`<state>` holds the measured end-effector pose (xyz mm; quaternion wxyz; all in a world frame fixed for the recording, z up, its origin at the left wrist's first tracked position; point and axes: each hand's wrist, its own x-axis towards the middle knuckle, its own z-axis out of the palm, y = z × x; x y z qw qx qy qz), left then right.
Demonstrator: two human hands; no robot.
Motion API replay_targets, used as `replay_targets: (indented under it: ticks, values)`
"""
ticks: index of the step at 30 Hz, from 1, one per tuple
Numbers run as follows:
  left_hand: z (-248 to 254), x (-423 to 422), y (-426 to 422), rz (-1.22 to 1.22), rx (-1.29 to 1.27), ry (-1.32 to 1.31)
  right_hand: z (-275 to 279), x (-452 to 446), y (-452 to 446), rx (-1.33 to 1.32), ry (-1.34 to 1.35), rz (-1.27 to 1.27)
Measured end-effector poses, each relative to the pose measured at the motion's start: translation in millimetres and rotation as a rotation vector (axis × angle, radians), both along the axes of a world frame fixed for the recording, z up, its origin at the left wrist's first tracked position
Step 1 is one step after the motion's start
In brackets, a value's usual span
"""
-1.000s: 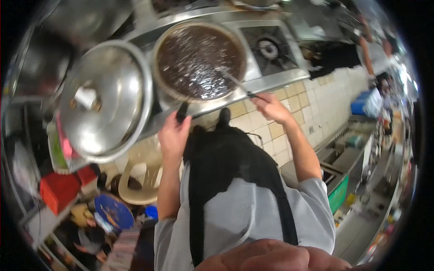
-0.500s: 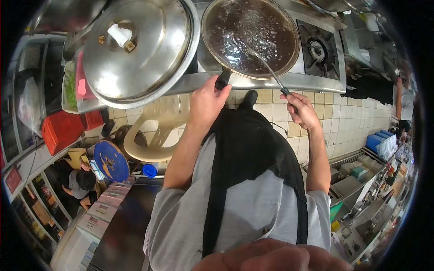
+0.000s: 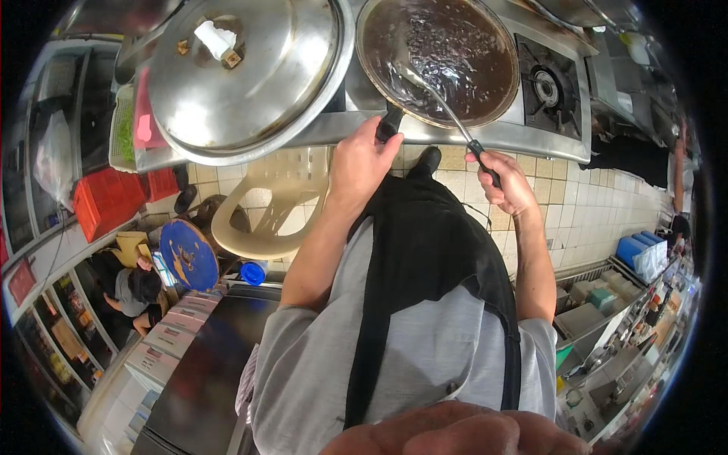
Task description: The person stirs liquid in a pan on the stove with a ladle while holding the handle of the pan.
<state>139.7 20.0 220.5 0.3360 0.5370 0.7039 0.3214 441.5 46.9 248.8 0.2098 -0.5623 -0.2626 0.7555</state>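
A wide pan (image 3: 364,74) full of dark brown, bubbling liquid (image 3: 462,53) sits on the stove. My left hand (image 3: 362,158) is closed around the pan's black handle (image 3: 390,126) at the near rim. In my right hand (image 3: 505,182) is the black grip of a metal ladle (image 3: 447,110). The ladle slants into the left part of the liquid, which partly hides its head. Left of the pan, a large domed steel lid (image 3: 258,83) covers a broad vessel; a white wrapped knob (image 3: 215,39) tops the lid.
To the right is a gas burner (image 3: 546,87). A beige plastic chair (image 3: 265,239) stands below the lidded vessel, near red crates (image 3: 110,201) and a blue round board (image 3: 188,255). Another person (image 3: 136,292) is at lower left, and someone in dark clothes (image 3: 629,161) at far right.
The ladle's head has moved left through the liquid, closer to the pan's left rim. My left hand keeps its hold on the pan handle. The whole view has shifted slightly.
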Motion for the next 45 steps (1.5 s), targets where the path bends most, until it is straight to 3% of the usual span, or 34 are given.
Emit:
replay_targets:
  ticks: [16,37,45]
  values:
    - [1,1,0,0.006,0.007,0.027,8,-14,7,0.089,-0.085,0.096]
    - [6,-1,1,-0.008,0.050,-0.046,27,-48,16,0.744,-0.665,0.576]
    - [4,2,1,-0.009,0.081,-0.060,42,-63,12,0.868,-0.916,0.768]
